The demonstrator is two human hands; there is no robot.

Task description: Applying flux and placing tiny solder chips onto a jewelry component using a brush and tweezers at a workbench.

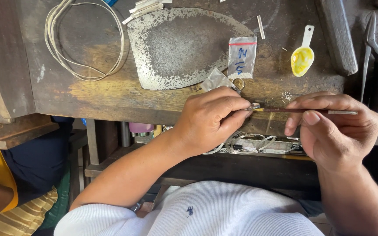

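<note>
We locate the small metal piece (pixel 254 106) at the front edge of the wooden workbench (pixel 110 94), pinched at the fingertips of the left hand (pixel 213 118); it looks like a ring or setting, but it is too small for us to tell which. The left fingers are curled closed around it, thumb and forefinger pressed together at the tip. The thin brush (pixel 305 111) lies almost horizontal, its long axis running left to right along the bench edge, and its yellow-tinted tip meets the metal piece from the right. The right hand (pixel 335 129) grips the brush shaft between thumb and forefinger, with the remaining fingers folded loosely beneath. The piece therefore lies directly left of the right fingers, along the line of the brush, and the left hand is the nearer of the 2, being in contact with it. Just behind the left hand we note a small clear plastic bag (pixel 242 57) with a red strip, and beside it a metal ring (pixel 238 84) resting on the bench. Further back sits a worn, iron-shaped metal plate (pixel 176 48). A white spoon (pixel 303 54) holding yellow paste lies behind the brush, well apart from it. A coil of pale wire (pixel 84 41) sits at the far left, and pliers (pixel 374 57) at the far right.
</note>
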